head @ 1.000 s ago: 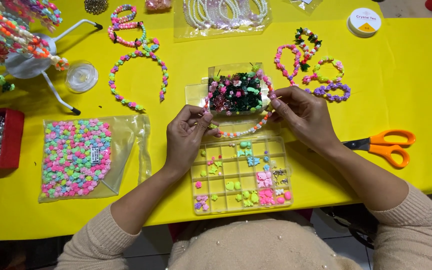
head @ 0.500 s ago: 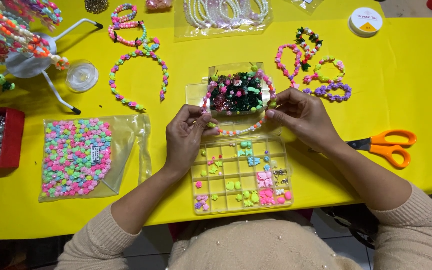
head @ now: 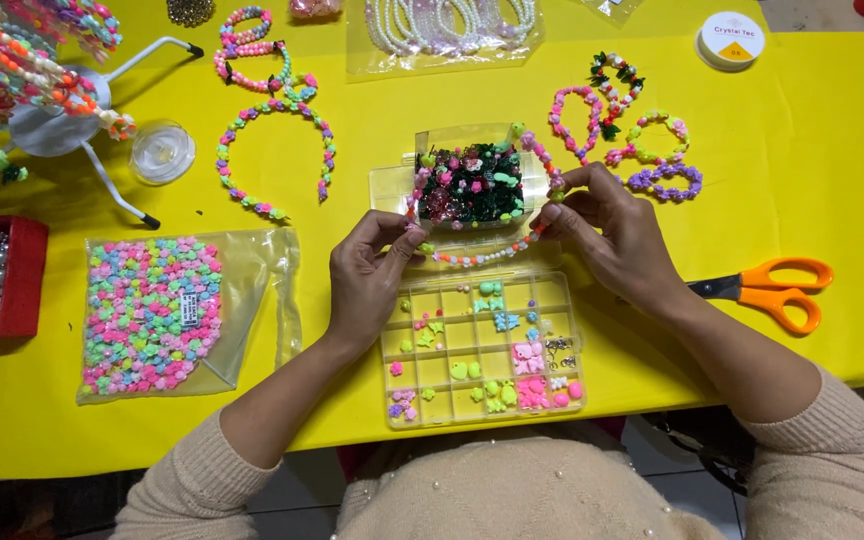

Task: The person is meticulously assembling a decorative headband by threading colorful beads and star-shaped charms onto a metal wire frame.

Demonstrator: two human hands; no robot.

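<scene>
Head view: both hands, left point(head: 367, 275) and right point(head: 612, 235), are pinching the pink-and-orange beaded strand point(head: 482, 255), now lifting it higher, curving over the clear divided bead box point(head: 482, 345).

The bench point(head: 812, 180) is bright yellow. The strand point(head: 482, 255) mixes orange, pink and white beads. The clear box point(head: 482, 345) shows pastel pink, green, blue and purple charms. The tub point(head: 469, 183) holds dark green and pink pieces. The bag point(head: 152, 310) is speckled pink, green, blue and yellow. The scissors point(head: 777, 290) have orange handles. The tray point(head: 22, 280) is red with silver beads. The sleeves point(head: 832, 460) are beige.
</scene>
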